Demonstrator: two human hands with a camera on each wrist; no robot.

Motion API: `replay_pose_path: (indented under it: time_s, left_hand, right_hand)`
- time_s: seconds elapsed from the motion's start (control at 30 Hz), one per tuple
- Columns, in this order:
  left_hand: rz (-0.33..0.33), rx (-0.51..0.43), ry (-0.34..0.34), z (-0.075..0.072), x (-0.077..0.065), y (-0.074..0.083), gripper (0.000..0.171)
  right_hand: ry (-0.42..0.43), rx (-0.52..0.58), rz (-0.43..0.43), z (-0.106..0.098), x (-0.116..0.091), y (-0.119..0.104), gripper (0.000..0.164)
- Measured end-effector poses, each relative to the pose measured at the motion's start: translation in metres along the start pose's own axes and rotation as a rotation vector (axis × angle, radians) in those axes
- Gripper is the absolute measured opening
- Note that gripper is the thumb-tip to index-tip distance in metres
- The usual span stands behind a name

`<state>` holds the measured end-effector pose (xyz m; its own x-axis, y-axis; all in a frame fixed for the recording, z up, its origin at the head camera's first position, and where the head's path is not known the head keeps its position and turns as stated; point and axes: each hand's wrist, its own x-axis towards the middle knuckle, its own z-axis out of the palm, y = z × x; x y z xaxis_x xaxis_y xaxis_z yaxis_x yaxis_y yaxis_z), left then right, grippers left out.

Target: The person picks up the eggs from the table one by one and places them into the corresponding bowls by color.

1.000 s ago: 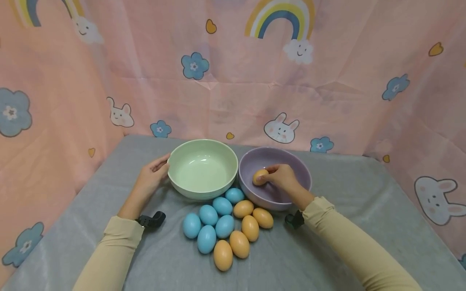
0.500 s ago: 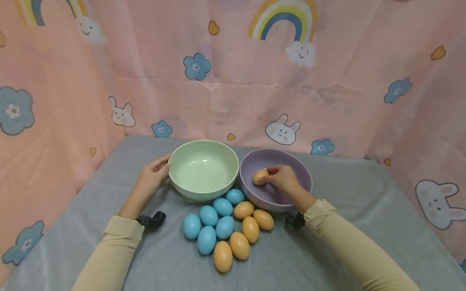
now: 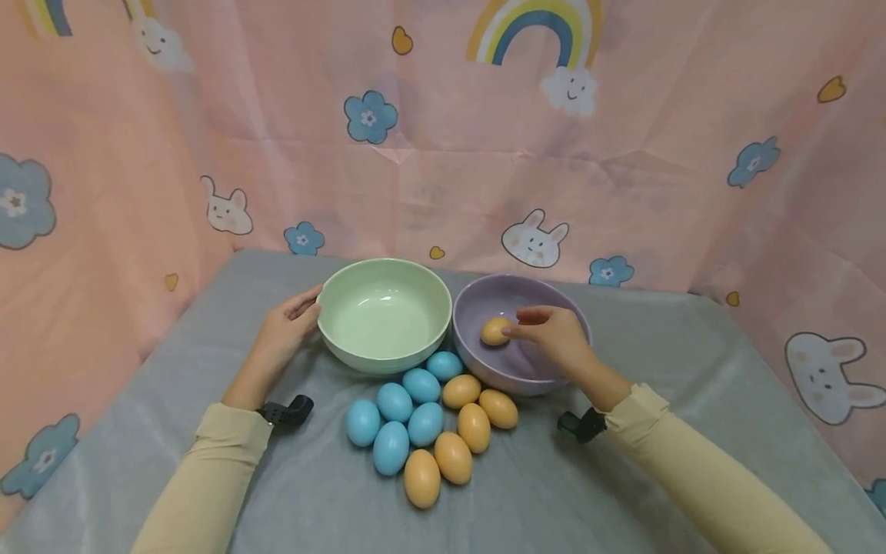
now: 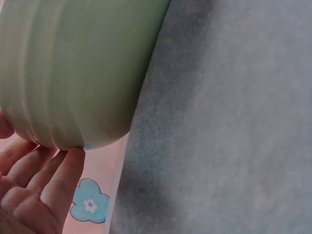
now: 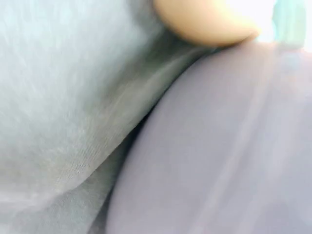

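My left hand [image 3: 285,332] rests its fingertips on the outer side of a light green bowl [image 3: 384,315]; the left wrist view shows the fingers [image 4: 63,180] against its ridged wall. Inside the purple bowl [image 3: 526,377] on the right lies an orange egg [image 3: 494,332]. Over that bowl is my right hand [image 3: 554,337], its fingers spread apart and the thumb tip right at the egg's edge. The right wrist view is blurred, with the purple bowl's outer wall [image 5: 204,146] filling much of it and the hand hidden.
Several blue eggs [image 3: 391,448] lie on the grey cloth in front of the green bowl. Next to them, several orange eggs [image 3: 453,458] sit before the purple bowl. A pink patterned curtain [image 3: 443,185] hangs behind and beside the table.
My right hand has loosened its pinch on the orange egg and drawn slightly to the right, leaving the egg in the purple bowl. The left hand stays at the green bowl.
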<state>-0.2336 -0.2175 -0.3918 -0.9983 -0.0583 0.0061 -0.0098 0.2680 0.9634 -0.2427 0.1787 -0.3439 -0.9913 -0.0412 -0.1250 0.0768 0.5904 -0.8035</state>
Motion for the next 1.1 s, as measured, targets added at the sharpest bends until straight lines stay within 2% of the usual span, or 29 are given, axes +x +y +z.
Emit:
replay_pose_path:
  time_s: [0.3,0.43,0.57,0.8,1.1]
  left_hand:
    - [0.014,-0.012,-0.008,0.003,0.002,-0.003,0.051]
    - [0.013,-0.007,-0.006,0.004,0.002,-0.003,0.051]
    - [0.007,-0.01,-0.008,0.003,0.001,-0.002,0.051]
    - [0.022,-0.009,-0.001,0.003,0.002,0.0,0.051]
    - [0.02,-0.023,-0.002,0.0,0.0,-0.001,0.051]
  right_hand:
    - [-0.081,0.096,-0.043,-0.018,-0.049,-0.004,0.064]
    - [-0.083,0.14,-0.079,-0.02,-0.07,-0.004,0.062]
    - [-0.079,0.15,-0.074,-0.02,-0.085,-0.001,0.058]
    - [-0.079,0.143,-0.037,-0.019,-0.1,0.007,0.057]
    - [-0.092,0.139,0.038,-0.01,-0.107,0.016,0.054]
